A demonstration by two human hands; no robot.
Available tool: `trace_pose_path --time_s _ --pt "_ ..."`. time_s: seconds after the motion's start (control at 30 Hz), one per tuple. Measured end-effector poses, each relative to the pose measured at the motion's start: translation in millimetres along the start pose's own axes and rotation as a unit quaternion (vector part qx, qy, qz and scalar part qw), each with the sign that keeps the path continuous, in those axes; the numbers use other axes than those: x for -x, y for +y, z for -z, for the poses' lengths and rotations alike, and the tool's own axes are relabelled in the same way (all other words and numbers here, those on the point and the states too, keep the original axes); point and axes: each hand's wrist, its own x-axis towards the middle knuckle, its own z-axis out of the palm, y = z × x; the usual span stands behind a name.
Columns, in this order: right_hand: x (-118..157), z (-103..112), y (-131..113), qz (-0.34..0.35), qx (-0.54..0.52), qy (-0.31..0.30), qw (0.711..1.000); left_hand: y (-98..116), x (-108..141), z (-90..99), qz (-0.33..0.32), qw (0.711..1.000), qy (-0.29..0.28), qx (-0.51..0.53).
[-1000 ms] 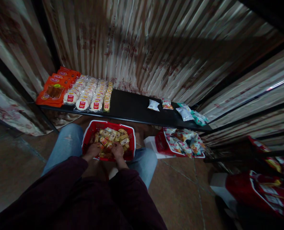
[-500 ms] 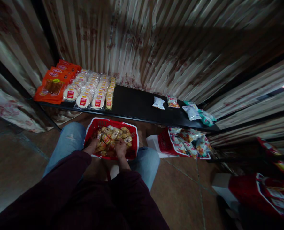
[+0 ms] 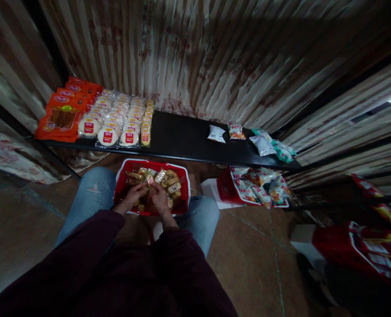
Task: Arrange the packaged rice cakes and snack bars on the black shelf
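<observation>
A red basket with a white rim (image 3: 188, 185) rests between my knees, holding several small wrapped snacks (image 3: 173, 180) in gold and clear film. My left hand (image 3: 135, 196) reaches over the basket's left half, fingers bent close to a small packet near the middle. Beside it, my right hand (image 3: 159, 198) has its fingers curled at the same packet (image 3: 149, 179). Both hands' fingertips nearly meet there, and their grip is too small and dim to make out fully.
A black shelf (image 3: 182, 141) bears orange bags (image 3: 61, 116), rows of round white packets (image 3: 107, 136) and small pouches (image 3: 217, 134). Another red basket (image 3: 226, 189) of pouches stands right, with a further basket (image 3: 330, 246) at far right.
My hands have come closer together over the basket; the left moved right and the right moved left. Snacks beneath them have shifted. The whole view has moved slightly.
</observation>
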Motion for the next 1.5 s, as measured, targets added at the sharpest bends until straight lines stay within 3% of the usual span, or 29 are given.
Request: trace_pose_path --time_s 0.33,0.43,0.6,0.8,1.2,1.5 --pt "-2 10 3 -0.052 0.046 0.052 0.996 4 10 3.1 0.012 0.988 0.005 0.156" --pt "-1 10 4 -0.054 0.066 0.034 0.996 1 7 5.2 0.033 0.987 0.015 0.158" --pt "3 4 1 -0.024 0.087 -0.021 0.996 2 2 3.2 0.082 0.988 -0.016 0.132" --pt "3 2 2 0.002 0.089 -0.052 0.995 2 3 0.9 0.072 0.989 -0.036 0.123" --pt "8 -7 -10 0.104 -0.050 -0.067 0.991 -1 6 -0.7 0.058 0.988 -0.018 0.141" --pt "4 -13 -3 0.034 -0.139 -0.041 0.989 0 0 3.3 0.096 0.983 0.042 0.150"
